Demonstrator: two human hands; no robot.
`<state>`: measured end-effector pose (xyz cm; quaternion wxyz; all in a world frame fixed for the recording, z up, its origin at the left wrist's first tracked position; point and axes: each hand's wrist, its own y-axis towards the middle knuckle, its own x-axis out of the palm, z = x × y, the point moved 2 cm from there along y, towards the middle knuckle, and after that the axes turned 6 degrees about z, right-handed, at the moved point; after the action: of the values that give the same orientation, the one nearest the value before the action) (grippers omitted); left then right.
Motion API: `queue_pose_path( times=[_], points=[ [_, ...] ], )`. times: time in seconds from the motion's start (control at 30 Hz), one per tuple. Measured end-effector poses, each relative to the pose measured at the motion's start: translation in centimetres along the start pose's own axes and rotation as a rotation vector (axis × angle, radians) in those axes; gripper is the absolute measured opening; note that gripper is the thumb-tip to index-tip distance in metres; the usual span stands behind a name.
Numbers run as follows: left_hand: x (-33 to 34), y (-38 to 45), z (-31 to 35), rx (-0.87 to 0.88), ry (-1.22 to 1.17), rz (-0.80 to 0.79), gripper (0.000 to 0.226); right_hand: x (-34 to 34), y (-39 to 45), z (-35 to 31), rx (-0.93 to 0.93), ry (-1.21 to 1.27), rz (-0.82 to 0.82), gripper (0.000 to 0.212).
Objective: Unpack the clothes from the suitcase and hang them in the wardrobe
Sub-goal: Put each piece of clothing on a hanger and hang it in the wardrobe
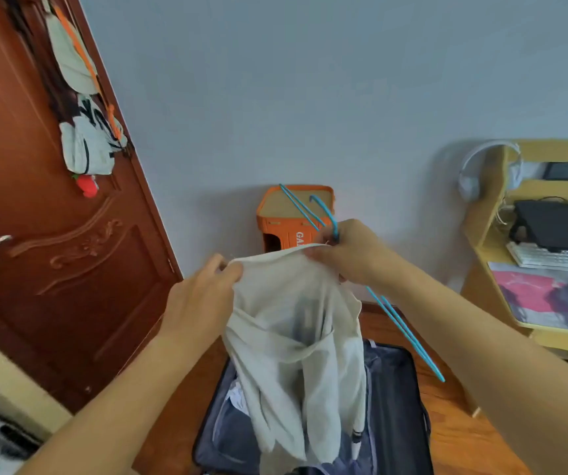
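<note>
Pinching the shirt (296,330) above the suitcase (395,406), left hand (203,296) grips one shoulder, right hand (351,252) clamps collar and hanger (323,214) (soft, light, floppy; best held by its shoulders).

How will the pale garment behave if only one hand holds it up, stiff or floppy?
Probably floppy: the pale garment hangs in loose folds between the left hand and right hand. It looks thin, so likely light. It may slip off the blue hanger.

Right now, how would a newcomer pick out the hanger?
Start at the open suitcase on the floor. Above it both hands hold up a pale shirt; the right hand also grips the hanger, the only thin bright blue thing here.
</note>
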<state>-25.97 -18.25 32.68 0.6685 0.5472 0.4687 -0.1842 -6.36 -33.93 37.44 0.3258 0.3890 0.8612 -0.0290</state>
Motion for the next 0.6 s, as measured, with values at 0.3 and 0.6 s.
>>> queue_pose_path(
  times=[0.3, 0.6],
  points=[
    [-1.2, -2.9, 1.4, -0.102, 0.137, 0.01, 0.047, -0.4, -0.3, 3.8, 0.213, 0.046, 0.043, 0.024],
    [0.3, -0.8, 2.4, -0.19, -0.537, -0.673, 0.074, -0.9, -2.5, 8.0, 0.238, 0.01, 0.154, 0.019]
  ],
)
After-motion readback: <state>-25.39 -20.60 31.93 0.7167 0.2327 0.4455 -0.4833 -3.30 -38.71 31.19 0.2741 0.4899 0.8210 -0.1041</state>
